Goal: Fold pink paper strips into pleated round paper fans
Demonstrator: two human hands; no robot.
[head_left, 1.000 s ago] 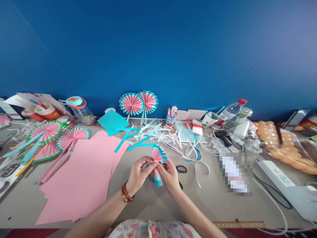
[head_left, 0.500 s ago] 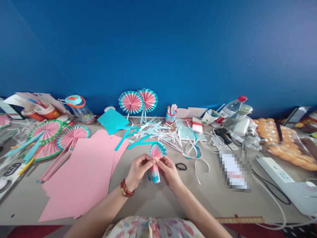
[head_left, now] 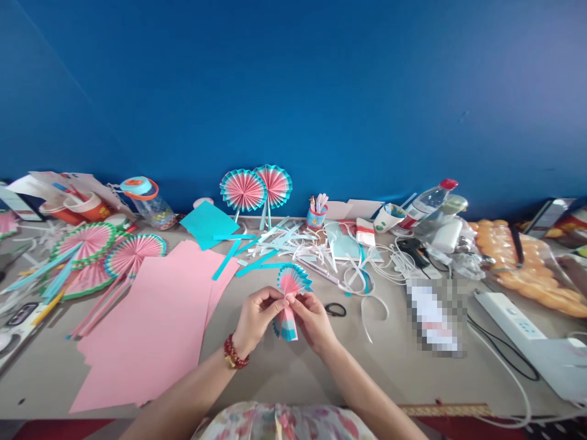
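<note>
A pleated pink, white and blue paper fan (head_left: 293, 279) is held above the table between my two hands, pinched at its middle. Its upper pleats spread out in an arc, while the lower part hangs narrower below my fingers. My left hand (head_left: 261, 313), with a red bead bracelet (head_left: 235, 351) on the wrist, grips the fan from the left. From the right, my right hand (head_left: 312, 315) has its thumb and fingers closed on the same spot. The fingertips overlap the fan's centre and hide it in part.
Large pink paper sheets (head_left: 151, 324) lie to the left, near finished fans (head_left: 132, 253). Blue and white paper strips (head_left: 275, 241) are heaped behind my hands. A black hair tie (head_left: 335, 309) lies to the right, with a glue gun (head_left: 411, 250) and power strip (head_left: 511, 315) beyond.
The fan's upper pleats have spread slightly wider to the right. Both hands keep their pinch at the centre and have barely moved.
</note>
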